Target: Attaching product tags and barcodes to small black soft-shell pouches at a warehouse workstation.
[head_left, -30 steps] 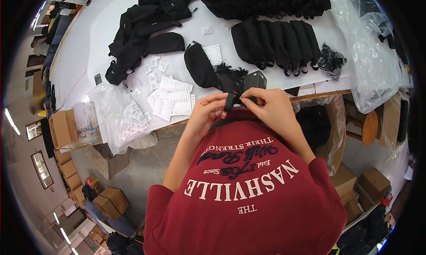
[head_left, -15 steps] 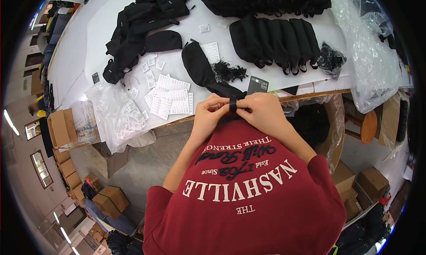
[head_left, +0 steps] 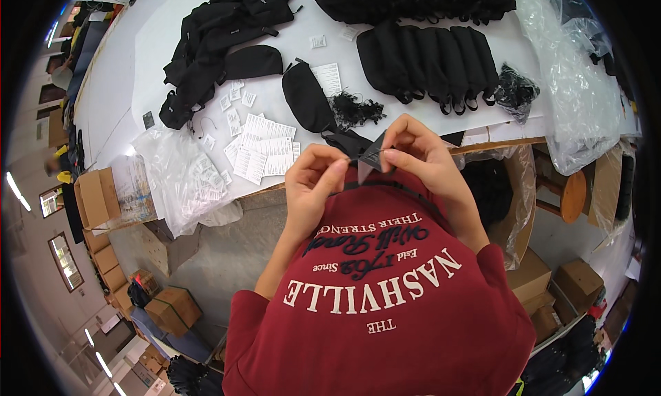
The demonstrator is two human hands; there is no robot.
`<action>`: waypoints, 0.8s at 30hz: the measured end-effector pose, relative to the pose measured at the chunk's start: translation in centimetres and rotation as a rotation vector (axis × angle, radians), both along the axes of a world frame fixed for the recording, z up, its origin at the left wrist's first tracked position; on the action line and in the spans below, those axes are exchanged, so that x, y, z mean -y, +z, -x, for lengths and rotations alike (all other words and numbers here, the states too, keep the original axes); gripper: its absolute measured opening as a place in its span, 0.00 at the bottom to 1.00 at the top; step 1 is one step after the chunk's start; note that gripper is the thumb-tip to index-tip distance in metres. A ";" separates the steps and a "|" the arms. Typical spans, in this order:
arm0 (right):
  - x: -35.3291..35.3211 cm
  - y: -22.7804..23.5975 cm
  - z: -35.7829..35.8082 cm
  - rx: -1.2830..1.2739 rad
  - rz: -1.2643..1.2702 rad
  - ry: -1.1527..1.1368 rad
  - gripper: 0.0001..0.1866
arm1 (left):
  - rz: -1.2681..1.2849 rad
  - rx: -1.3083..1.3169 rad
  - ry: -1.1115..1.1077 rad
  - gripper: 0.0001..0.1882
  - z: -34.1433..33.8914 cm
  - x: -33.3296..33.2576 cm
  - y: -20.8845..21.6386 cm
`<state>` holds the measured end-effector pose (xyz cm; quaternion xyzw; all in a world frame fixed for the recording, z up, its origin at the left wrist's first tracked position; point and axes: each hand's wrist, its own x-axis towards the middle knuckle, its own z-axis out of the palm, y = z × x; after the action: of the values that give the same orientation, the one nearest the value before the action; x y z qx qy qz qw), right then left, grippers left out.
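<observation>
My right hand [head_left: 421, 151] pinches a dark hang tag [head_left: 370, 160] between thumb and fingers, and the tag stands tilted over the table's front edge. Close beside it, my left hand [head_left: 311, 181] has thumb and forefinger pressed together; whatever is between them is too small to make out. Black fabric [head_left: 348, 142] lies just beyond the fingertips. Farther off, a black zip pouch [head_left: 305, 98] rests on the table next to a tangle of black tag strings [head_left: 356, 111].
Printed white label sheets [head_left: 265, 148] and a clear bag of labels [head_left: 186, 189] lie left. A row of black pouches [head_left: 427, 65] and more black pouches [head_left: 241, 24] fill the far side. Clear plastic wrap [head_left: 575, 86] hangs over the right edge. Cardboard boxes [head_left: 172, 310] stand below.
My hands have parted slightly from the black strap they were both pinching. The hang tag, lying at the table edge before, is now raised and tilted in my right hand.
</observation>
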<state>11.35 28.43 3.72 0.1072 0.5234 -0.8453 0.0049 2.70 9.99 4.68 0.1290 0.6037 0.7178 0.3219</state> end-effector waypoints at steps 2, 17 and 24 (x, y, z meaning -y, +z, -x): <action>0.4 0.1 0.2 -0.026 0.077 0.005 0.05 | 0.109 -0.016 -0.054 0.04 -0.1 -0.6 0.6; 1.5 -1.6 0.5 0.011 0.118 -0.045 0.05 | 0.301 -0.264 -0.087 0.02 -0.2 -0.9 0.3; 1.7 -2.1 0.7 0.036 0.084 -0.061 0.06 | 0.338 -0.299 -0.068 0.03 -0.2 -1.1 0.4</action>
<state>10.69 26.72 1.63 0.1381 0.4839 -0.8641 -0.0070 2.90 11.06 5.10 0.1986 0.7515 0.5682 0.2701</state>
